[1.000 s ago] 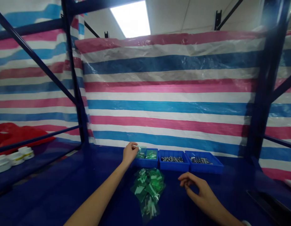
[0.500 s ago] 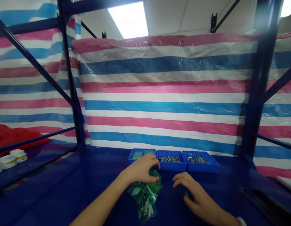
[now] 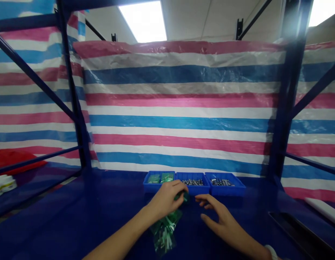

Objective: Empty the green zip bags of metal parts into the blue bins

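Head view shows the left hand (image 3: 164,199) back from the left blue tray (image 3: 156,186), fingers now clamped on a green bag (image 3: 183,196) atop the bag pile (image 3: 164,231) on the tabletop (image 3: 102,216). Beside it, the right hand (image 3: 220,220) has edged closer, fingers apart and empty, so another bag looks to be coming up.

No text, label, brand, number or sign can be read anywhere in view. The small white jars (image 3: 3,182), far left of the blue trays (image 3: 193,183), carry yellowish bands, but any print on them is too small and blurred to make out. The green packets (image 3: 164,231) just in front of those trays show pale patches with no legible writing.
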Demonstrator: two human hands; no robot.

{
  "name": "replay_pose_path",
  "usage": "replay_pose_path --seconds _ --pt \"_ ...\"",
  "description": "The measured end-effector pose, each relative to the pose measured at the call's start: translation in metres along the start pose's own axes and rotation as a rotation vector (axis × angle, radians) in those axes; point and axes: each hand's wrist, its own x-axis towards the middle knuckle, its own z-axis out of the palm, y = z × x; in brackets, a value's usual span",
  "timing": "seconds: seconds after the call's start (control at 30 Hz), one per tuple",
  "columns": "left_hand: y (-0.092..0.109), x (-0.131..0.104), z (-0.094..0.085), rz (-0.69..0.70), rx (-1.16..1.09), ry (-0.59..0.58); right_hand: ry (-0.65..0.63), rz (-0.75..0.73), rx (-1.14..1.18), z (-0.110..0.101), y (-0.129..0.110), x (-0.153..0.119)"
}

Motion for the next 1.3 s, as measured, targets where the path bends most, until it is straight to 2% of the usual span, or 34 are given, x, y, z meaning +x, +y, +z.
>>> replay_pose_path --seconds 0.1,0.23,0.37,0.47,0.53,0.57,0.7,0.73,0.8,0.87,0.97,1.03,1.13,1.23,1.3 --pt "0.015 0.000 0.012 -0.084 -0.246 0.080 -0.025 0.154 0.251 0.003 0.003 0.003" --pt "0.024 -0.002 0.026 -0.358 -0.606 0.101 -0.080 0.298 0.445 0.005 0.007 0.006" --pt "0.023 -0.003 0.033 -0.558 -0.856 0.083 -0.004 0.356 0.557 0.003 0.009 0.008" --pt "0.024 -0.004 0.037 -0.595 -0.913 0.080 0.053 0.386 0.565 0.001 0.007 0.009" --pt "0.025 -0.006 0.037 -0.500 -0.801 0.135 0.092 0.308 0.465 -0.002 0.003 0.008" --pt "0.025 -0.007 0.036 -0.391 -0.692 0.174 0.124 0.219 0.374 -0.004 0.000 0.008" --pt "0.022 -0.012 0.027 0.286 -0.106 0.283 0.319 -0.288 -0.144 -0.016 -0.011 0.001" --pt "0.021 -0.013 0.025 0.414 0.009 0.306 0.355 -0.398 -0.255 -0.019 -0.013 -0.001" --pt "0.019 -0.015 0.021 0.544 0.137 0.373 0.404 -0.549 -0.392 -0.023 -0.016 -0.003" --pt "0.021 -0.015 0.019 0.550 0.139 0.400 0.417 -0.602 -0.435 -0.024 -0.019 -0.004" --pt "0.028 -0.013 0.021 0.409 -0.041 0.350 0.353 -0.580 -0.402 -0.022 -0.021 -0.002" --pt "0.034 -0.012 0.026 0.207 -0.200 0.325 0.291 -0.522 -0.341 -0.020 -0.019 -0.001" --pt "0.035 -0.009 0.033 -0.142 -0.430 0.289 0.255 -0.322 -0.243 -0.016 -0.013 0.000" --pt "0.016 -0.002 0.029 -0.350 -0.537 0.333 0.217 -0.144 -0.157 -0.013 -0.008 0.001" --pt "-0.010 0.002 0.016 -0.443 -0.453 0.440 0.190 -0.095 -0.114 -0.012 -0.006 0.002"
